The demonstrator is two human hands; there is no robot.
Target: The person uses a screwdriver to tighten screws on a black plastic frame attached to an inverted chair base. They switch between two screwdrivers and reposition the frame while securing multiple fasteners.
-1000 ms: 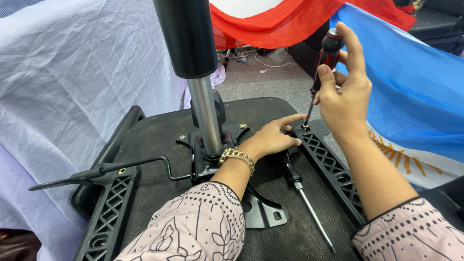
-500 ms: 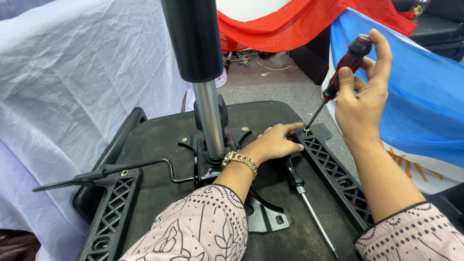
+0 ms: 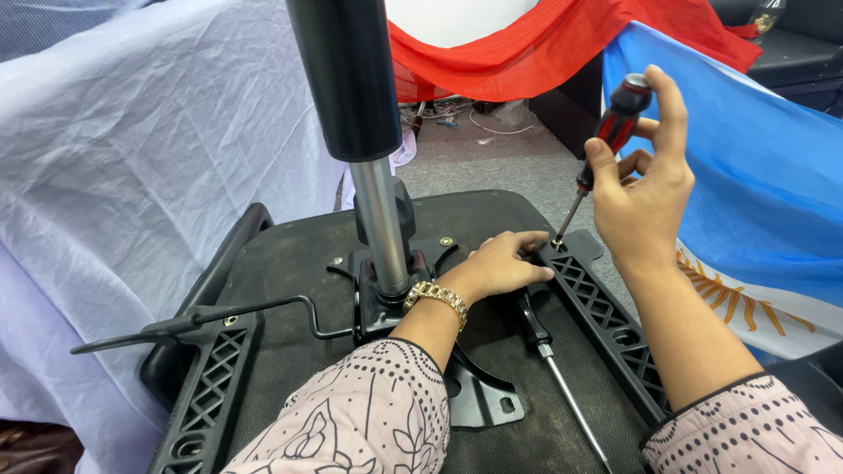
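Note:
An upturned office chair seat (image 3: 299,254) lies before me, its gas cylinder (image 3: 351,96) standing up from the black centre mechanism. My right hand (image 3: 645,193) grips a red-and-black screwdriver (image 3: 606,140), whose tip rests on a screw at the far end of the right armrest bracket (image 3: 606,312). My left hand (image 3: 500,263), with a gold bracelet at the wrist, lies flat on the seat and touches that bracket's end beside the tip. A second screwdriver (image 3: 553,369) rests on the seat between my arms.
A matching lattice bracket (image 3: 206,386) sits on the seat's left side, with a thin lever (image 3: 202,318) sticking out leftward. White cloth (image 3: 114,175) hangs at the left, red fabric (image 3: 544,53) behind, a blue-and-white flag (image 3: 755,202) at the right. Cables lie on the grey floor beyond.
My right hand has tilted the screwdriver, its handle swinging right and outward while the tip stays at the bracket screw. My left hand has stayed by the bracket's end.

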